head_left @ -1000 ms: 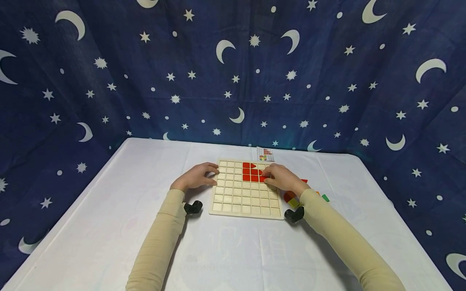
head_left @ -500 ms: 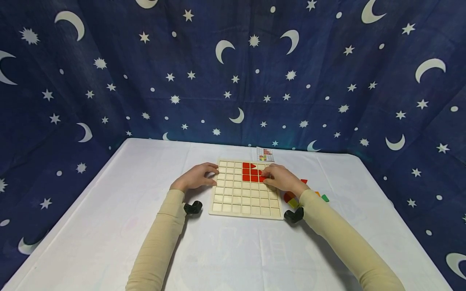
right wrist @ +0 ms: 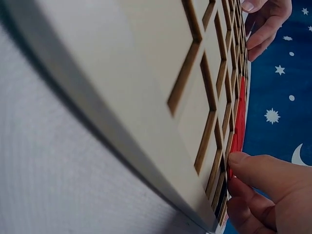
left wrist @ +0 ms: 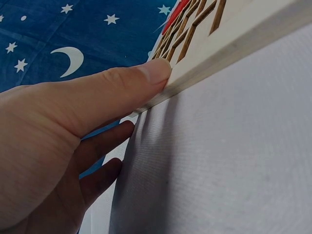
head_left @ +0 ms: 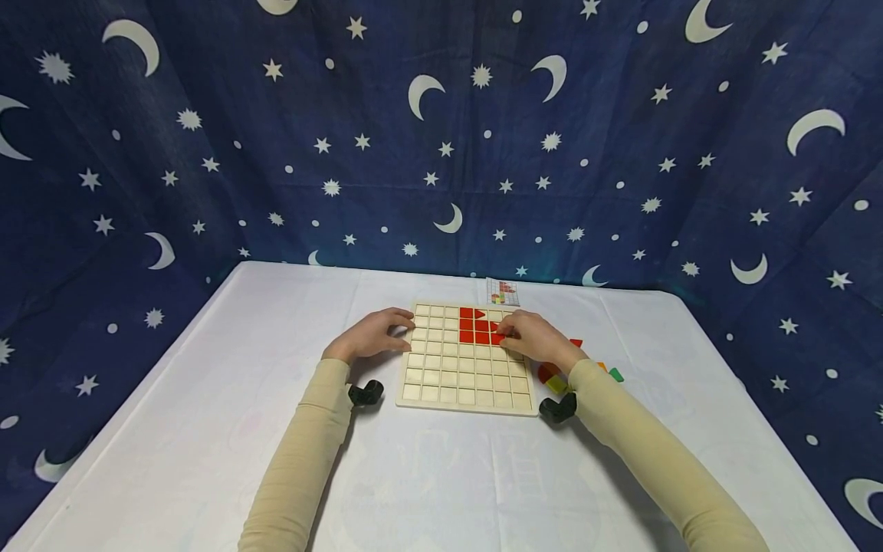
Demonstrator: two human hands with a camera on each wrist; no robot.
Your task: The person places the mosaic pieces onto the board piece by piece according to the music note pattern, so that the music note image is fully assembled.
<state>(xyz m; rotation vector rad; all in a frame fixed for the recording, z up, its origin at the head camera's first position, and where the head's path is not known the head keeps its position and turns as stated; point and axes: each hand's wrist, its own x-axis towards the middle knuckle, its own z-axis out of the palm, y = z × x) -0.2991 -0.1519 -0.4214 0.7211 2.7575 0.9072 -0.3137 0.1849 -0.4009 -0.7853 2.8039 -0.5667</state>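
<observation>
A pale wooden grid board (head_left: 448, 377) lies on the white table. Several red pieces (head_left: 474, 326), some square and some pointed, fill cells in its upper middle. My left hand (head_left: 369, 335) is at the board's left edge, its thumb (left wrist: 156, 72) resting on the rim and the other fingers spread beside it. Over the right part of the board, my right hand (head_left: 534, 337) pinches a red piece (right wrist: 231, 171) between thumb and fingertips, at the right end of the red rows. The fingers hide much of that piece's shape.
Behind the board lies a small pattern card (head_left: 502, 292). Right of the board are loose pieces: a red one (head_left: 576, 343), a rounded red one (head_left: 548, 372), a yellow one (head_left: 556, 385) and a green one (head_left: 616, 375). A dark blue star-printed cloth (head_left: 386, 138) encloses the table.
</observation>
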